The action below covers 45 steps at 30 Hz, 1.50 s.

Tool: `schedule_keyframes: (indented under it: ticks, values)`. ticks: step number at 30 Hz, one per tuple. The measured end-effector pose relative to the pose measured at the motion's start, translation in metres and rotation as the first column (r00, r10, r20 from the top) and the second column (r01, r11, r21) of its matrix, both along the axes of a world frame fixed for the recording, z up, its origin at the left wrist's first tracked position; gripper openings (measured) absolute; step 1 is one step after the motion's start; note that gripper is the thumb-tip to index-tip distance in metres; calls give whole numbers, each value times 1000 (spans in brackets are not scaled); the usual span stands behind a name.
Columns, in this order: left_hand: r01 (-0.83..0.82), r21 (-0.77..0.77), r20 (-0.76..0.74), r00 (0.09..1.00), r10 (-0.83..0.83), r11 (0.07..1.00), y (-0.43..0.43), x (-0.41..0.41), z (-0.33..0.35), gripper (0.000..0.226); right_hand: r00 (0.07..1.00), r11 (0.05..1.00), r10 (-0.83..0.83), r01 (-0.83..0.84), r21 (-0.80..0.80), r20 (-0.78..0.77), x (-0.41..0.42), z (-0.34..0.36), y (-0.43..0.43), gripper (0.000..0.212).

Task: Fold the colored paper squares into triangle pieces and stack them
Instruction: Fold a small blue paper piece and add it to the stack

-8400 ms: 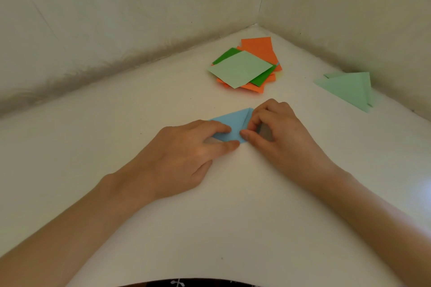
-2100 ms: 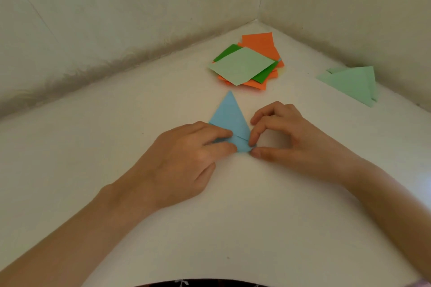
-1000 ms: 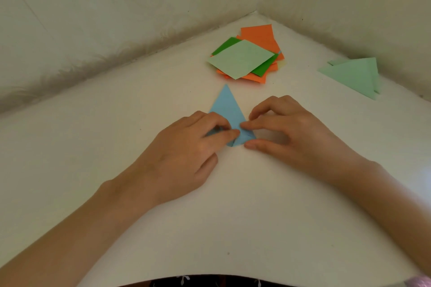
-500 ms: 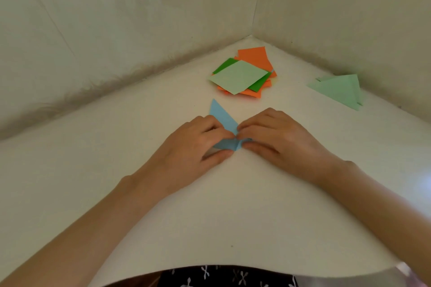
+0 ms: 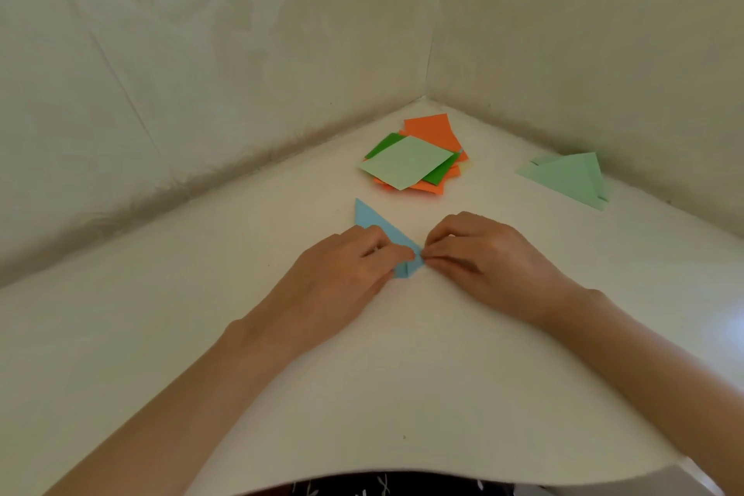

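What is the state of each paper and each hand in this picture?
blue paper: partly folded, flat on the table, pinned by both hands
left hand: pressing the blue paper
right hand: pinching its near corner
pile of squares: unfolded, loosely stacked
green triangles: folded, stacked

Both forearms are bare from the wrists to the frame's bottom corners, with no sleeves, watch, bracelet or rings showing. The left hand [image 5: 342, 274] and right hand [image 5: 487, 258] have short, unpainted nails. At the table's near edge, a strip of dark garment [image 5: 382, 485] shows, printed with small white marks.
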<state>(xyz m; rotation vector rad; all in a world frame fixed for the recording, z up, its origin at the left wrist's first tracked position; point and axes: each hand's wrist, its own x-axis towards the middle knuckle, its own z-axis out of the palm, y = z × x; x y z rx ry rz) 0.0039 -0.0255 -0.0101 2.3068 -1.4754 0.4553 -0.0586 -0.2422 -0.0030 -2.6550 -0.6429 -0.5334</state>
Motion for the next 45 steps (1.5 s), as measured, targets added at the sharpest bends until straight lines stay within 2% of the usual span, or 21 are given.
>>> schedule_keyframes:
  ticks: [4,9,12,18,22,25,27,29,30,34,37,39,42,45]
  values:
    - [41,82,56,997,-46,996,1,1,-1,41,997,999,33,-32,15,-65,-2,1,-6,27]
    - [35,125,102,994,-47,992,0,2,-2,48,994,998,55,-55,-4,-91,-4,3,-11,43]
    - [33,134,105,993,-47,990,0,1,-2,48,993,998,59,-61,-23,-100,-5,5,-12,46]
    - [4,171,133,991,-27,985,0,-3,4,45,998,977,46,-36,-211,43,-6,5,-3,41]
    - [13,109,184,982,-33,994,11,-7,11,39,996,979,53,-37,-199,71,-7,4,-2,39]
    - [-13,43,77,997,10,999,17,-5,9,31,996,984,47,-33,-174,75,-7,6,0,40]
    - [-75,8,-145,987,75,997,17,-1,5,37,998,989,45,-37,-141,51,-8,7,3,40]
    - [-158,-42,-390,912,129,987,16,2,3,50,999,991,36,-31,-128,31,-7,8,6,38]
    - [-186,-69,-444,885,137,980,15,4,2,50,999,991,28,-24,-135,25,-6,7,7,37]
    - [-223,-89,-494,856,151,971,10,13,4,51,1000,986,13,-10,-169,16,-4,6,8,37]
    - [-191,4,-548,821,162,982,4,19,8,72,999,985,24,-19,-170,28,-1,5,8,36]
    - [-198,9,-569,805,168,980,1,22,10,74,997,988,16,-4,-154,76,1,4,6,32]
    - [-227,36,-493,843,215,973,-2,24,7,74,987,984,-5,32,-173,158,2,1,7,29]
    - [-323,22,-428,852,301,946,-2,23,5,78,986,969,12,30,-244,167,3,-3,10,32]
